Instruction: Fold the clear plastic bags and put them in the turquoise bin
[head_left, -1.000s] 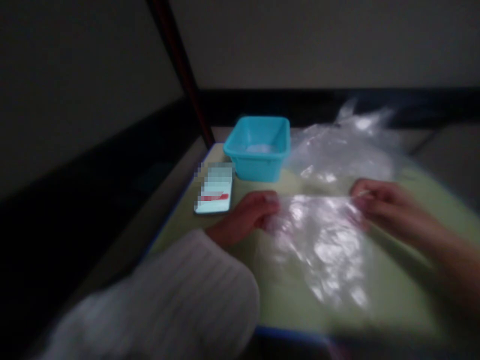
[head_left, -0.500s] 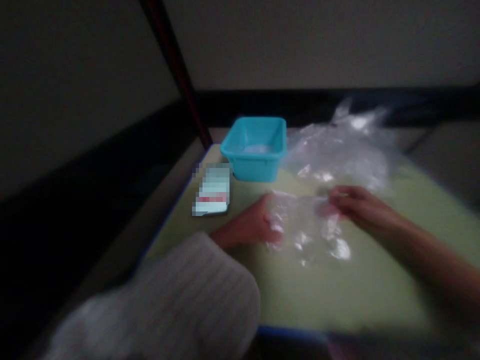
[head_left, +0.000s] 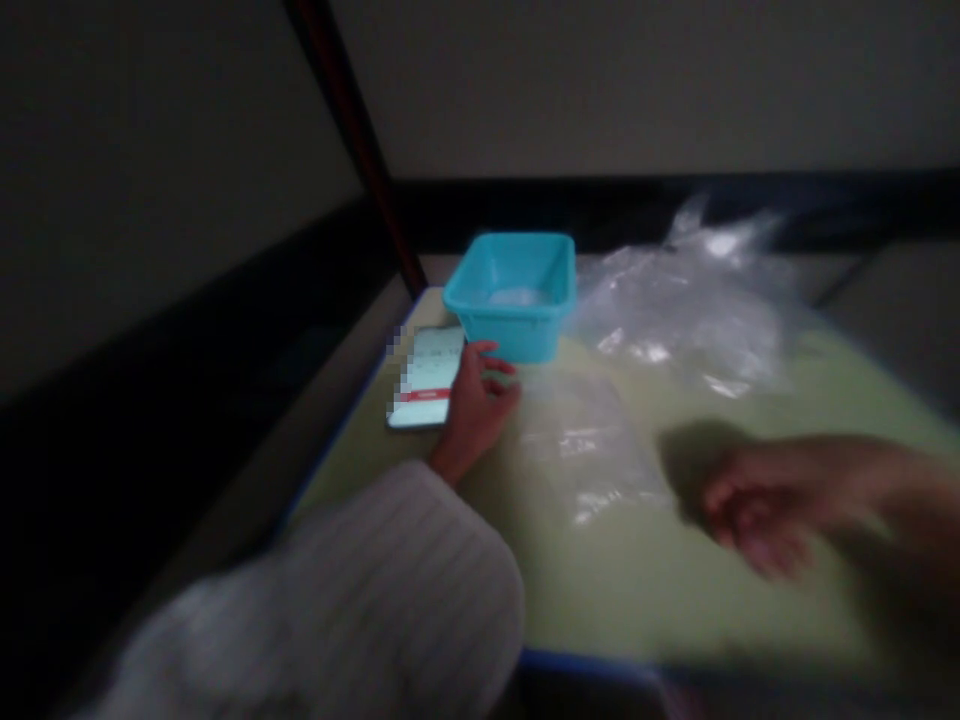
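A small clear plastic bag (head_left: pixel 592 450) lies flat on the yellow-green table (head_left: pixel 637 600). At its upper left edge is my left hand (head_left: pixel 480 405), fingers loosely curved and apart, with nothing visible in them; whether it touches the bag I cannot tell. To the bag's right, my right hand (head_left: pixel 761 510) hovers over the table, separate from the bag. Motion smears its fingers, which look bent. A phone (head_left: pixel 427 385) with a lit screen lies just left of my left hand, partly covered by it.
A turquoise plastic basin (head_left: pixel 514 335) stands at the back, something pale inside it. Right of it spreads a heap of crumpled clear plastic (head_left: pixel 682 290). Blue edging (head_left: pixel 585 662) runs along the table's near side. My grey sleeve (head_left: pixel 390 600) fills the lower left.
Both hands have let go of the clear bag, which now lies flatter on the table. My left hand has moved up and left towards the phone, my right hand down and right.
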